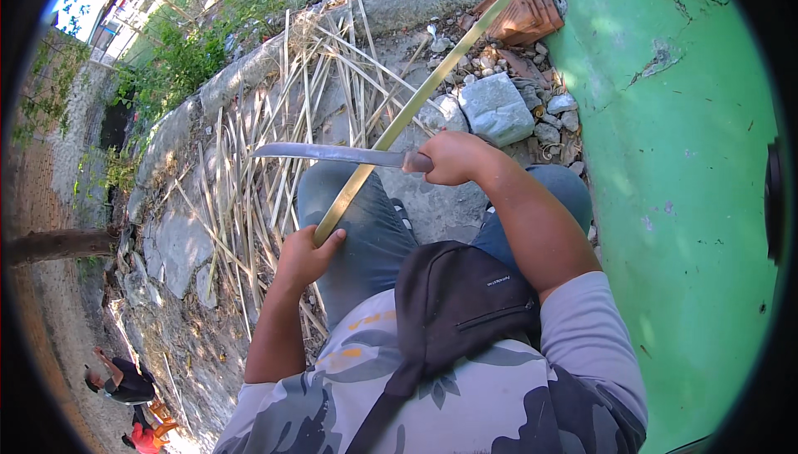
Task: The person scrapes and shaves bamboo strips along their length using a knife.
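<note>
My left hand point(305, 255) is closed around the lower end of a long, flat strip that looks like split bamboo point(418, 103). The strip slants up and away to the right, past my knees. In my right hand point(453, 157) is the handle of a long knife point(328, 153), its blade pointing left. The blade crosses the strip a little above my left hand and seems to lie against it, though a small gap cannot be ruled out. Many thin, pale strips point(274, 150) lie loosely heaped on the ground beyond my left knee.
A pale stone block point(496, 110) sits among rubble at the far right, near stacked red-brown tiles point(532, 17). A green wall point(673, 163) runs along my right. A low concrete kerb point(220, 88) borders the heap. Two people point(129, 383) are at the lower left.
</note>
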Motion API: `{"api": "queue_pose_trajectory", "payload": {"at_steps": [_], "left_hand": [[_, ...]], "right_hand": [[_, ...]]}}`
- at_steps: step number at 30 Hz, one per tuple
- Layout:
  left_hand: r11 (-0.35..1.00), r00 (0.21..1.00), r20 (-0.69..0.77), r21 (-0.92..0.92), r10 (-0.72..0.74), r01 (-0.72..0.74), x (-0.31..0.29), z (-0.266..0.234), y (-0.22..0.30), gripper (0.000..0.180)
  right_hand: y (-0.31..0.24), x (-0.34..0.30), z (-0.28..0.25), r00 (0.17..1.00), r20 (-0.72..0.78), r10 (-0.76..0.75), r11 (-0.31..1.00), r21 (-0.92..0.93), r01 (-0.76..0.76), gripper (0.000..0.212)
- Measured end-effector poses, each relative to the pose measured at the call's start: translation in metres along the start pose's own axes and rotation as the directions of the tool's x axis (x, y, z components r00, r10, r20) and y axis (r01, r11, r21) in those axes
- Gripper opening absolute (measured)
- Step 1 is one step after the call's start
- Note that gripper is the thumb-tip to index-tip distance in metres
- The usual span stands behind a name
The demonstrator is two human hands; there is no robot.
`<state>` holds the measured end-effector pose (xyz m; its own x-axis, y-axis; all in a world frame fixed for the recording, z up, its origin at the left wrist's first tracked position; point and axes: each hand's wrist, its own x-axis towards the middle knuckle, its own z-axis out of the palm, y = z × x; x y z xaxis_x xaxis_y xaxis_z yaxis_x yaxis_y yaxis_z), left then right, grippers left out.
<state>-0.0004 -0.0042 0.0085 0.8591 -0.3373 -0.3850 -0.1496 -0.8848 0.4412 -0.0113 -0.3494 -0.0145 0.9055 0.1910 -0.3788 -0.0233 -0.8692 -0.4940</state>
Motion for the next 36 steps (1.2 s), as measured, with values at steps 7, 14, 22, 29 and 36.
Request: {"api": "queue_pose_trajectory", "payload": {"at_steps": [7, 14, 22, 29, 36], "left_hand": [[0.999, 0.996, -0.079, -0.002, 0.036, -0.036, -0.008, 0.005, 0.006, 0.053], [0.998, 0.997, -0.066, 0.052, 0.027, -0.023, -0.006, 0.002, 0.0, 0.052], [0.999, 0.996, -0.087, -0.047, 0.002, -0.006, -0.007, 0.009, 0.003, 0.052], [0.998, 0.998, -0.066, -0.055, -0.003, -0.001, -0.004, 0.007, -0.002, 0.051], [0.998, 0.997, -0.081, -0.065, 0.014, -0.019, -0.003, 0.01, -0.009, 0.052]], "right_hand": [[0.032, 0.009, 0.001, 0.985, -0.096, 0.144, 0.978, 0.164, -0.127, 0.033], [-0.002, 0.002, 0.004, 0.993, -0.078, 0.092, 0.996, 0.02, -0.09, 0.032], [0.05, 0.024, 0.016, 0.998, -0.063, 0.02, 0.976, 0.218, -0.006, 0.034], [0.04, 0.02, 0.014, 0.972, -0.193, 0.136, 0.971, 0.222, -0.091, 0.033], [-0.007, 0.003, 0.013, 0.994, -0.032, -0.104, 0.995, -0.011, 0.104, 0.031]]}}
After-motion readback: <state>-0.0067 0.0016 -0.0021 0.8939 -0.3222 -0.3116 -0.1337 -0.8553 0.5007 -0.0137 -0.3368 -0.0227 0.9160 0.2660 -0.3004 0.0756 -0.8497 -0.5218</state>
